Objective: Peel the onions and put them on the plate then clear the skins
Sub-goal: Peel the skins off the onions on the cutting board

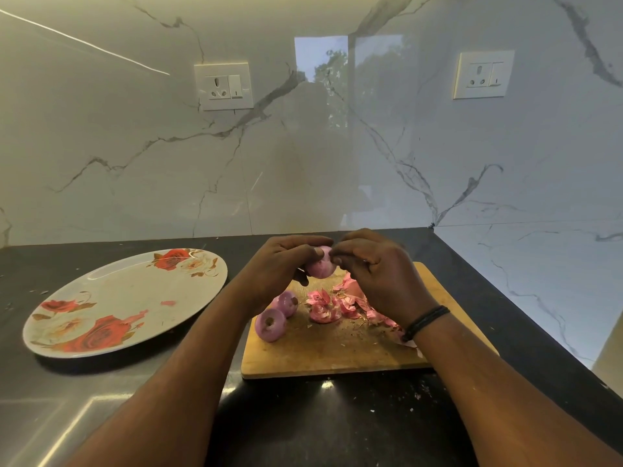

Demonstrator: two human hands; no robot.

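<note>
Held onion: small pale-purple round onion (pixel 321 264), lifted over the far edge of the tan wooden cutting board (pixel 337 352).
Left hand (pixel 281 261): your fingers curl round the onion's left side.
Right hand (pixel 374 267): fingertips pinch at its upper right, probably a last bit of skin.
Plate: white oval rose-patterned plate (pixel 135 298) lies left of both hands; your left hand is nearer.
Waiting: two peeled purple onions (pixel 278 315) near-left on the board, pink skins (pixel 337 305) just right of them.
</note>
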